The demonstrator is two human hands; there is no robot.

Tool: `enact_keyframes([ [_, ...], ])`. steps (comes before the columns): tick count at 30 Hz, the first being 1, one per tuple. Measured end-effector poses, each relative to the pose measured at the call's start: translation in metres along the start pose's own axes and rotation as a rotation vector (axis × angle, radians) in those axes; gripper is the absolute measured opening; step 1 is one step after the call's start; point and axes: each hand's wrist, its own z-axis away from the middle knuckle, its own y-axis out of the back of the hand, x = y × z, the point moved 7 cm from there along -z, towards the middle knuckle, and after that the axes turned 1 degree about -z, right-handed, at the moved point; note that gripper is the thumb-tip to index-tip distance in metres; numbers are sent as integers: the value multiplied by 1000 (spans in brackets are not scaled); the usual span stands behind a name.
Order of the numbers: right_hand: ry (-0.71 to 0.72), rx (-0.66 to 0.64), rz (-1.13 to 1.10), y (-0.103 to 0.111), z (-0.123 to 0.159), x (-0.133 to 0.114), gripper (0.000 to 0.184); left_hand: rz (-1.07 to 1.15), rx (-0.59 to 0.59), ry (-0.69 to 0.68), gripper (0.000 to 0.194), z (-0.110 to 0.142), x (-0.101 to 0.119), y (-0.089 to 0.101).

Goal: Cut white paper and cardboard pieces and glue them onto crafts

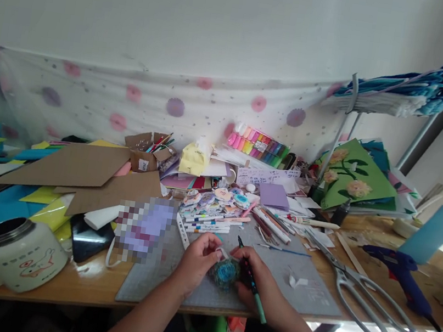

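A fuzzy blue-green piece (225, 273), round and flower-like, is held between both hands just above the front of the grey cutting mat (153, 287). My left hand (200, 258) is closed, its thumb and fingers pinching a small whitish part at the top of this piece. My right hand (257, 277) wraps around the piece's right side. Gripped in that same hand is a dark pen with a light green end (259, 308), lying slantwise with its tip pointing up and away. Some of the right fingers are hidden behind the piece.
Several markers (212, 226) and paper cut-outs (223, 195) lie behind my hands. To the right are large scissors (348, 276), a blue glue gun (401, 270) and a blue bottle (438, 232). A jar (20, 255), cardboard sheets (117, 193) and a blurred-out purple item (148, 227) sit left.
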Motion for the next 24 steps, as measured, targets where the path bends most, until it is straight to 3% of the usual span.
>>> enact_keyframes([
  [3, -8, 105, -42, 6, 5, 7, 52, -29, 25, 40, 13, -7, 9, 11],
  [5, -61, 196, -63, 9, 10, 21, 51, -69, 49, 46, 13, -25, 26, 27],
  [9, -151, 327, -123, 10, 18, 47, 45, -200, 94, 13, 19, -91, 70, 68],
  [11, -155, 356, -151, 8, 20, 54, 40, -270, 82, 53, 17, -127, 80, 82],
  [16, -184, 376, -201, 1, 22, 67, 36, -379, -16, 188, 31, -183, 63, 88],
  [20, -242, 352, -246, -2, 21, 77, 42, -440, -85, 244, 33, -194, 50, 86],
  [24, -268, 351, -254, -2, 19, 78, 49, -494, -114, 257, 33, -195, 50, 89],
])
